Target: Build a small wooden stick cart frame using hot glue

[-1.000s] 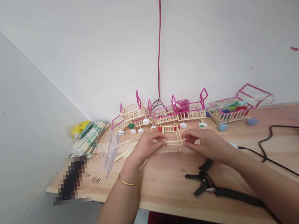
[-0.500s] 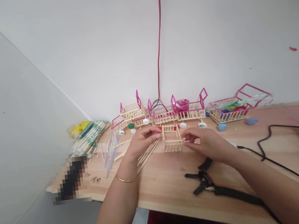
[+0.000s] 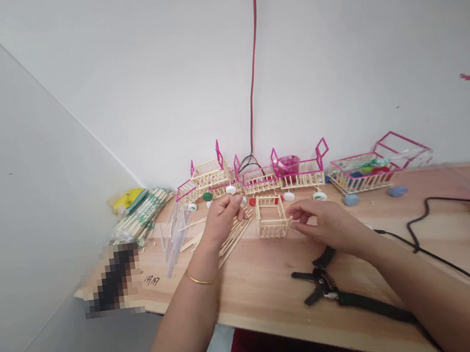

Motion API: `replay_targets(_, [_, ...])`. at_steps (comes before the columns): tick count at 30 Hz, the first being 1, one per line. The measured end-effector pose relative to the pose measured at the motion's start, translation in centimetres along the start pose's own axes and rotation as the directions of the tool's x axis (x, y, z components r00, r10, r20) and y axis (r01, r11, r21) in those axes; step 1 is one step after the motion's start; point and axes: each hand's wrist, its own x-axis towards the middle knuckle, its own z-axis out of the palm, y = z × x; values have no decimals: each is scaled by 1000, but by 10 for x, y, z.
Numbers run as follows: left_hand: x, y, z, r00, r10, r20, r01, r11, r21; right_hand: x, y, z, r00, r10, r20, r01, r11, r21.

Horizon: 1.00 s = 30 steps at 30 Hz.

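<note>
A small box-shaped frame of pale wooden sticks (image 3: 272, 221) stands on the table between my hands. The fingers of my right hand (image 3: 320, 220) close at its right side, round the end of a stick that juts from it. Left of the frame, and apart from it, is my left hand (image 3: 224, 218), with its fingertips pressed together. Whatever those fingers may hold is too small to make out. Loose wooden sticks (image 3: 236, 238) and clear plastic strips (image 3: 176, 242) lie under and beside my left hand. Black-handled cutters (image 3: 325, 283) rest below my right hand.
Along the wall stand several stick carts (image 3: 301, 179) with pink rims and bottle-cap wheels, one holding a pink cup (image 3: 288, 166). Another cart (image 3: 364, 177) is at right. Bundled sticks (image 3: 147, 212) lie at left. A black cable (image 3: 431, 254) crosses the right side.
My left hand has drawn away from the frame's upper left to the left, and its fingers have curled in. My right hand stays at the frame's right side.
</note>
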Motion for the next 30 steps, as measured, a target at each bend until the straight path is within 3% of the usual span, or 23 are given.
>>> replay_targets(7, [0,0,-1,998,15,59,-12,998,-55,0,-1,0,1000,7,11,-7,1000,4])
replay_targets(13, [2,-4,-4,986,-97,137,102,994,-26,1,0,1,1000,5,27,-5,1000,4])
replay_targets(19, [1,-14,-6,914,-264,309,205,956,211,0,6,5,999,18,38,-18,1000,-1])
replay_targets(23, [0,-14,-1,873,-306,380,238,947,215,0,7,6,999,12,33,-12,1000,-4])
replay_targets(30, [0,-6,2,905,-278,321,219,953,210,1,5,5,999,3,34,-4,1000,17])
